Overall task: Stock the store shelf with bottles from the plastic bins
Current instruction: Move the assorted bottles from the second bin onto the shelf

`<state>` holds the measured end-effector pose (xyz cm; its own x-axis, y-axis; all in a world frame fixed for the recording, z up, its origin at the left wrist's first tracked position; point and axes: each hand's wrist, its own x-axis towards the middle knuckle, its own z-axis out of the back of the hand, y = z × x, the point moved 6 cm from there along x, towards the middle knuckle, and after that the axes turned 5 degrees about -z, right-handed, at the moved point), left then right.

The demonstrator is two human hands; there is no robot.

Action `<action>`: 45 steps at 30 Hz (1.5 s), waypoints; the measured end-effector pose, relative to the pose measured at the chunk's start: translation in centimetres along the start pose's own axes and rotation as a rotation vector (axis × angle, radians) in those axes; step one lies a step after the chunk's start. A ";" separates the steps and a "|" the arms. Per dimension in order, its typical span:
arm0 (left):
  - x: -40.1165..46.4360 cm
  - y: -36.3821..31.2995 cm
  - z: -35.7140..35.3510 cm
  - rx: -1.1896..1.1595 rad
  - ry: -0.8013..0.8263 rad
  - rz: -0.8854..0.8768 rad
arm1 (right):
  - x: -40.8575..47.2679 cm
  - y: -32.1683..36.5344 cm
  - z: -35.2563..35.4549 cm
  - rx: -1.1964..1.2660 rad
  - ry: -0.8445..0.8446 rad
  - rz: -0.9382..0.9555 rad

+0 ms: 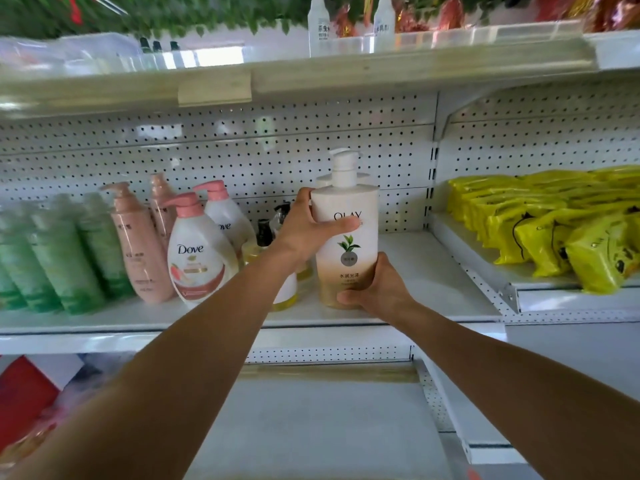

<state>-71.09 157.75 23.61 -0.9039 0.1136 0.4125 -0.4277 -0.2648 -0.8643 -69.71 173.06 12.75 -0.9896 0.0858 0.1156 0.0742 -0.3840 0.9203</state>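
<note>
An upright Olay bottle is grasped by the left hand and right hand near the shelf front edge.

A white metal shelf with a perforated back panel is seen at the middle. Green tubes are stood on it at the left, then pink pump bottles, two Dove bottles and small yellow bottles. The Olay bottle is set upright near the front edge, a like bottle behind it. Yellow packets are piled on the neighbouring shelf at the right.
</note>
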 end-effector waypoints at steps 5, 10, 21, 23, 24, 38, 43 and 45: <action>0.7 0.4 0.4 0.041 -0.007 0.020 | 1.2 0.2 -0.7 -0.071 0.005 -0.012; 0.7 0.6 0.4 0.036 -0.014 0.036 | 1.2 0.1 -0.9 -0.081 0.013 -0.015; -0.8 -0.6 0.4 0.169 -0.039 0.012 | -0.5 1.8 -0.3 -0.202 0.020 -0.053; -2.1 -1.1 0.8 0.253 -0.059 -0.033 | -1.7 2.2 0.2 -0.249 -0.019 -0.023; -2.9 -1.3 1.1 0.306 -0.067 -0.051 | -2.4 2.4 0.5 -0.264 -0.041 -0.011; -19.6 6.4 3.3 0.552 0.153 -0.009 | -15.3 -0.6 -1.5 -0.730 -0.078 0.170; -24.9 12.4 3.2 0.619 0.257 0.100 | -19.0 -5.3 -5.4 -0.771 0.050 0.114; -27.5 15.2 3.1 0.619 0.285 0.170 | -20.4 -7.8 -7.5 -0.773 0.134 0.079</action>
<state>-52.68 147.65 0.04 -0.9615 0.2463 0.1218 -0.2718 -0.7882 -0.5521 -51.06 167.39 0.43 -0.9950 -0.0613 0.0786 0.0870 -0.9191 0.3843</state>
